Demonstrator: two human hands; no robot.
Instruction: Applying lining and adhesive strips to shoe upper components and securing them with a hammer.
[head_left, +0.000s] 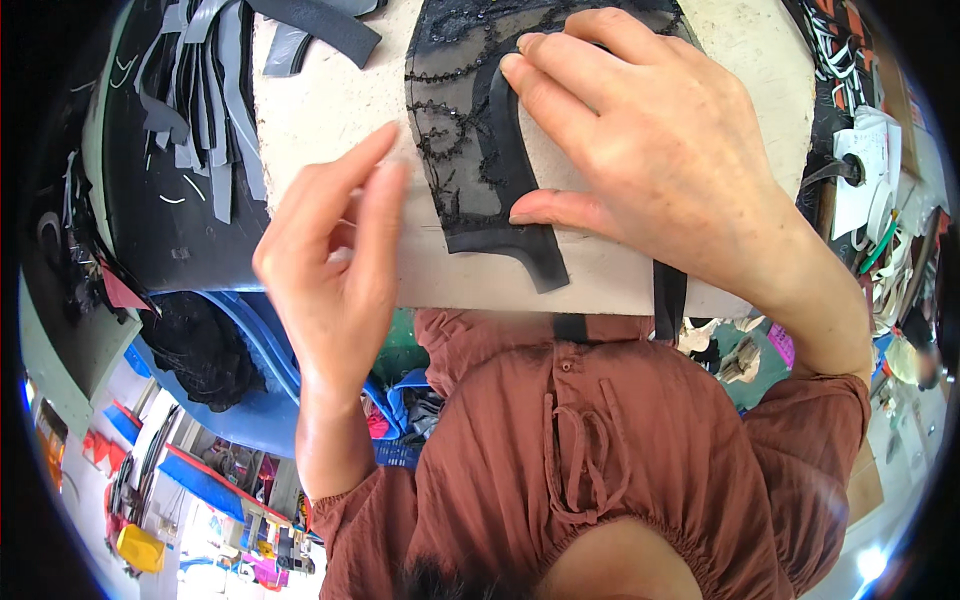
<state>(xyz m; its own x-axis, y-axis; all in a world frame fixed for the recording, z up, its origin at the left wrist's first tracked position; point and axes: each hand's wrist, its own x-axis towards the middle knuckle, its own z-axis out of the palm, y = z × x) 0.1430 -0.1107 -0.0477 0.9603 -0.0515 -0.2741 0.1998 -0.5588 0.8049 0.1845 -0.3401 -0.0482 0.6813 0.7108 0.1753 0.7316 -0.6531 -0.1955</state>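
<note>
A black sheer lace piece [456, 168] with beaded trim lies on a pale board. Along its inner edge runs a smooth black strip [518, 150], curving to a loose-looking tail near the board's front. My right hand [640, 125] rests over the piece, thumb and fingers spread, the fingertips on the strip and the thumb touching it lower down. Left of the lace, my left hand [335, 235] is raised, apart from it; index finger and thumb stretch out, slightly blurred, with nothing visible between them. The other left fingers are curled and partly hidden.
Grey and black strips [205, 110] hang in a bunch at the upper left, with others on the pale board [330, 125]. A blue tub [225, 425] holding black fabric stands below left. Another black strip [669, 300] hangs over the front edge. Scissors-like handles and white tags [866, 170] sit at right.
</note>
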